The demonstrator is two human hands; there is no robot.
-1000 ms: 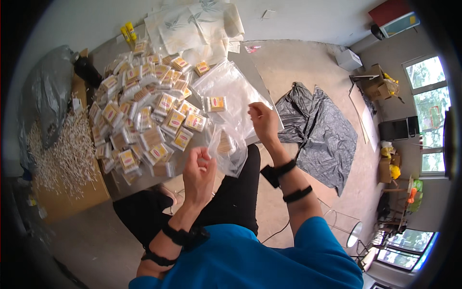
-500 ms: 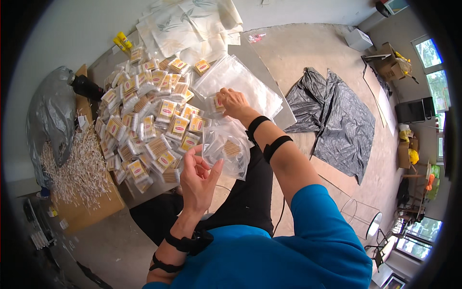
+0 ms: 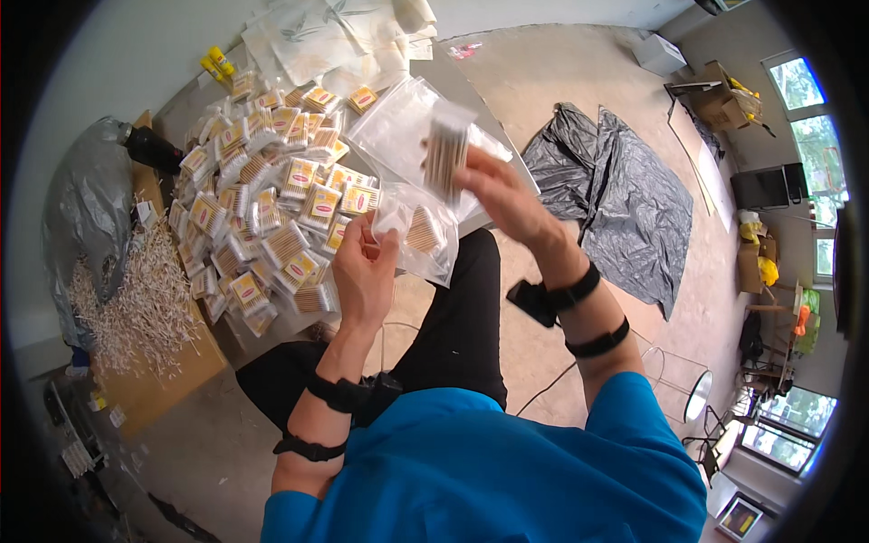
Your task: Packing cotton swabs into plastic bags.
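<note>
My left hand (image 3: pixel 367 271) pinches the edge of a clear plastic bag (image 3: pixel 439 262), which hangs just off the table's near edge. Inside that bag lies a small pack of cotton swabs (image 3: pixel 423 231). Above and to the right of the bag, my right hand (image 3: pixel 507 195) grips another pack of cotton swabs (image 3: pixel 446 154), blurred by motion, its sticks roughly upright. Beneath the right hand is a stack of flat clear bags (image 3: pixel 394 118). Left of both hands spreads a large heap of swab packs (image 3: pixel 299 176) with yellow and white labels.
Loose cotton swabs (image 3: pixel 136 308) lie piled on a cardboard sheet (image 3: pixel 181 380) at the left, beside a grey plastic bag (image 3: pixel 86 199) and a black bottle (image 3: pixel 149 149). Patterned sheets (image 3: pixel 335 45) cover the table's far end. Black plastic sheeting (image 3: pixel 625 208) lies on the floor at right.
My right hand has lifted a swab pack off the flat bags and moved it right and nearer the held bag. The left hand has raised the bag slightly.
</note>
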